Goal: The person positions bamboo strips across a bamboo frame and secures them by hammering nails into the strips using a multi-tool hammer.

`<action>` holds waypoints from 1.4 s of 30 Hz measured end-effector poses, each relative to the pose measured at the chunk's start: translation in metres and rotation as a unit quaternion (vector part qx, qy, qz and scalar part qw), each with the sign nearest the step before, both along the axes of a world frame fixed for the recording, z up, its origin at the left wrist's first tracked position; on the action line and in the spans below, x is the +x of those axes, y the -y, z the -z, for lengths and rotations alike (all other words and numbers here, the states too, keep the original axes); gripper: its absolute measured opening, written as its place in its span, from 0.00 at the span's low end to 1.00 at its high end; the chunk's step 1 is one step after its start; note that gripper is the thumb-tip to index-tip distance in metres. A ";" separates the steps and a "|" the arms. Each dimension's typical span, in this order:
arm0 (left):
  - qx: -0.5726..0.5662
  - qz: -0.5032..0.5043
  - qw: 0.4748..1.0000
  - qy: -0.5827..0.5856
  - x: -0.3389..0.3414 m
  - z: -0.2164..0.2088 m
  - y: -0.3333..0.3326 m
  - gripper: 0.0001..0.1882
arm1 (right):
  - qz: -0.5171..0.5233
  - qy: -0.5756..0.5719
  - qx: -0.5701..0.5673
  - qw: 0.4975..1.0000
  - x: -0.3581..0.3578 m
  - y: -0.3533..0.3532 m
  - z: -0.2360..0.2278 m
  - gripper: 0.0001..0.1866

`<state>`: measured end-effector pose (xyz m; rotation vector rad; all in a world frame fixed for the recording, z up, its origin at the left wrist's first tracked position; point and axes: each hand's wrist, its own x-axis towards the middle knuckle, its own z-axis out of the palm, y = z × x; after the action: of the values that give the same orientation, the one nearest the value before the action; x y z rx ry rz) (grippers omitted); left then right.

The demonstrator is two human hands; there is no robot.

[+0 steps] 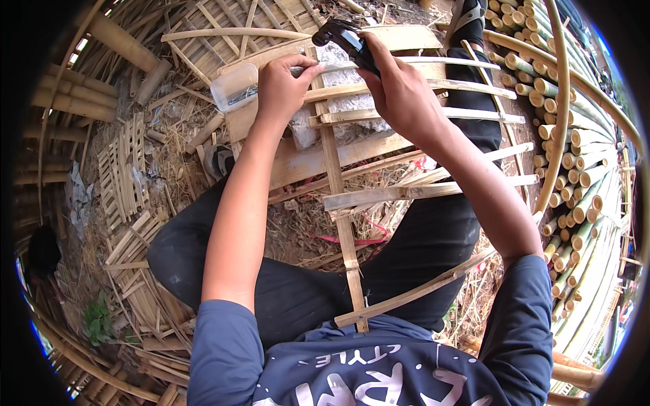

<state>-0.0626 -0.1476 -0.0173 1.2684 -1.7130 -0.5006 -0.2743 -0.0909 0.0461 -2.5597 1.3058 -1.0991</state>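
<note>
One hammer (349,40), gripped by the right hand (408,98), slants head up-left; the left hand (284,86) pinches a slat (338,67).

the right hand (409,98) hides part of the hammer (349,42) — anything the left hand (288,84) pinches is too small to tell. things in the clear box (231,84) blur together. the lower edge cuts off the shirt (369,342). a dark shape (45,249), far left — too dim to name.

Right hand (408,101) gripping hammer (351,42), top centre. Left hand (284,84) at slat frame (333,162), upper centre. Clear box (233,88) upper left; bamboo poles (586,176) stacked along right edge.
</note>
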 end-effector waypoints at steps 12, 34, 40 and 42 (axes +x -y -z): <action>-0.022 -0.016 0.999 -0.030 0.002 0.007 0.000 0.09 | 0.007 0.053 -0.035 0.998 0.015 0.007 0.008 0.21; 0.052 -0.020 0.997 -0.051 -0.002 -0.001 -0.003 0.11 | 0.032 -0.056 0.074 0.995 0.009 0.011 0.005 0.26; -0.027 -0.020 0.997 -0.071 -0.004 0.005 0.001 0.09 | 0.057 -0.050 0.134 0.988 0.013 0.003 -0.001 0.26; -0.022 -0.028 0.998 -0.051 -0.003 0.007 -0.003 0.09 | 0.009 0.015 0.035 0.999 0.011 0.001 0.009 0.25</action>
<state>-0.0653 -0.1443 -0.0245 1.2355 -1.5901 -0.4843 -0.2631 -0.0923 0.0374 -2.4767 1.3390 -1.0700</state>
